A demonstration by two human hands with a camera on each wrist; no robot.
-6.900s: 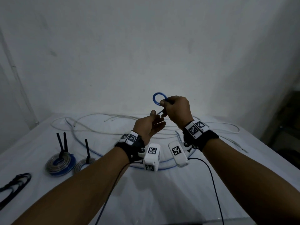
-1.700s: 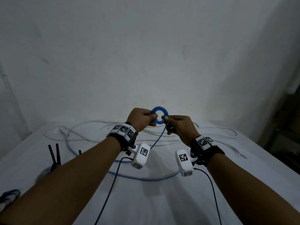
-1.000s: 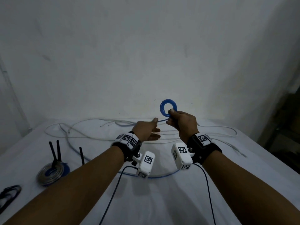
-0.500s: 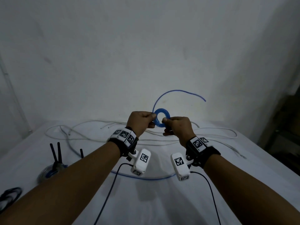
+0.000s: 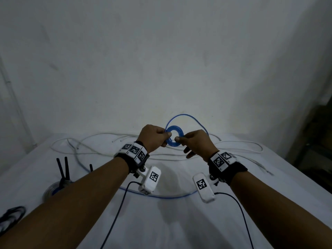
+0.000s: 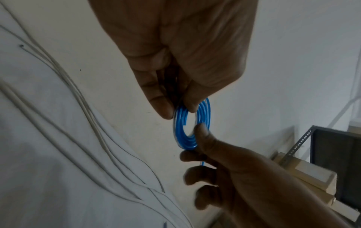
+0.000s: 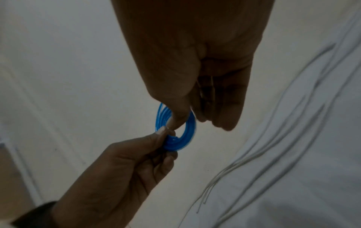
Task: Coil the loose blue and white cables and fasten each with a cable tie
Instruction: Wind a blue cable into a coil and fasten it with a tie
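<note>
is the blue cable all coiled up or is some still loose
Partly coiled. Both hands pinch a small blue coil, but a loose loop arcs above it and blue cable trails across the table.

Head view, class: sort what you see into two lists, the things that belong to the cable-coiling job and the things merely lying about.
Belongs to the job:
- blue coil, pinched by left hand and right hand
- loose blue cable on the table
- white cables
- tied coil

Lying about:
- dark bundle at the table's left edge
- metal rack

White-covered table [image 5: 179, 221]: loose white cables [image 5: 197, 155] at 12 o'clock; tied coils [image 5: 53, 187] at 9 o'clock.
</note>
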